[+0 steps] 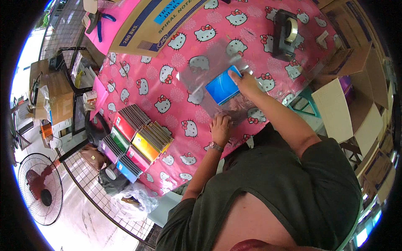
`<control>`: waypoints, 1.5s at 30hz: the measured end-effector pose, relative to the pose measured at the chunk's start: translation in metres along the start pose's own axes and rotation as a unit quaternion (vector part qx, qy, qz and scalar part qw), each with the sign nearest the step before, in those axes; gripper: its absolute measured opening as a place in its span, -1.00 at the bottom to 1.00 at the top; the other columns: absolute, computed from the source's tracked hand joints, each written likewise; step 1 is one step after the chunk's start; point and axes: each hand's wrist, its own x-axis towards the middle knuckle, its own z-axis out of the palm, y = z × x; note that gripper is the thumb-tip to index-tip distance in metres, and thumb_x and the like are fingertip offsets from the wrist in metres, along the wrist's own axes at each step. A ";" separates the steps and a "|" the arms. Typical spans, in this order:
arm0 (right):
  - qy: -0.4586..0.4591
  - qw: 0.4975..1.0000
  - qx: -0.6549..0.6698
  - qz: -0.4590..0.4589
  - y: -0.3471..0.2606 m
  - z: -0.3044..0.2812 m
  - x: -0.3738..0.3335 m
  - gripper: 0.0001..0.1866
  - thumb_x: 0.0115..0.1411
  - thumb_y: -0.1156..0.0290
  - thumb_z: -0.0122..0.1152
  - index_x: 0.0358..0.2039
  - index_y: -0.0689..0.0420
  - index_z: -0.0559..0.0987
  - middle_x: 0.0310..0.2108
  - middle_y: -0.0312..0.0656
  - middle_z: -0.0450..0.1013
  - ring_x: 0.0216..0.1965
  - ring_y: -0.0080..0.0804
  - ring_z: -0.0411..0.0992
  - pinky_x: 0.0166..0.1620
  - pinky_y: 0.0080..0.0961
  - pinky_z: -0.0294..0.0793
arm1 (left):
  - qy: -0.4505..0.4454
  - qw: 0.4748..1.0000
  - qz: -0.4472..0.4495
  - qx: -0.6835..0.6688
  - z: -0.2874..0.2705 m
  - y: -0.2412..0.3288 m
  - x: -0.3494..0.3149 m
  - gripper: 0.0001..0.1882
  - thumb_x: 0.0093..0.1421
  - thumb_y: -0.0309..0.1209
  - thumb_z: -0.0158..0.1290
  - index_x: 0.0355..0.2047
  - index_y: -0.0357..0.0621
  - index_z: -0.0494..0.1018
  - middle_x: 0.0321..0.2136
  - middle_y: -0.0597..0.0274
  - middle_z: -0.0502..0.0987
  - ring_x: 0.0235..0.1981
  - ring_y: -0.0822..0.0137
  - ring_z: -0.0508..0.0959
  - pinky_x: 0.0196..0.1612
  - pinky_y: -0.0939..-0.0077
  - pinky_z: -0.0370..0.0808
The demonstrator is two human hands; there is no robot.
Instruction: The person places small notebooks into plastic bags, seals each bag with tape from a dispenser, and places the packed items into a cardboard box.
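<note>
Notebook: blue notebook (pixel 223 87) is lying on clear wrap, long axis slanting toward the bench's far edge.
Right hand (pixel 245 81): fingers are pressing its far corner.
Left hand (pixel 220 127): fingers are lying flat on the wrap, nearer the bench's near edge.

**Dark Green Tee, Watch on the Left Wrist**

Here's the person from above, and it's a plain look: a dark olive-green T-shirt (pixel 293 188), short-sleeved, the cloth loose and softly creased across the shoulders and back. The sleeves end above the elbows, so both forearms are bare all the way down. No print, no logo, no pocket shows on the fabric from this angle. On the left wrist there's a wristwatch (pixel 215 146), a small round face on a metallic-looking band, sitting right below the left hand (pixel 220 127). The right hand (pixel 245 81) wears nothing: no ring or bracelet that I can make out, no glove.
</note>
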 end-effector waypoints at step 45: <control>-0.244 0.854 -0.109 -0.447 -0.013 -0.079 0.032 -0.72 -0.06 0.46 0.21 -0.27 0.15 0.45 -0.50 -0.17 0.46 -0.50 -0.23 0.46 -0.43 -0.30 0.42 | 0.051 0.971 -0.131 -0.195 -0.068 -0.032 0.057 -0.58 -0.02 -0.28 0.18 -0.18 -0.19 0.39 -0.31 0.17 0.49 -0.19 0.08 0.45 -0.01 0.04 0.24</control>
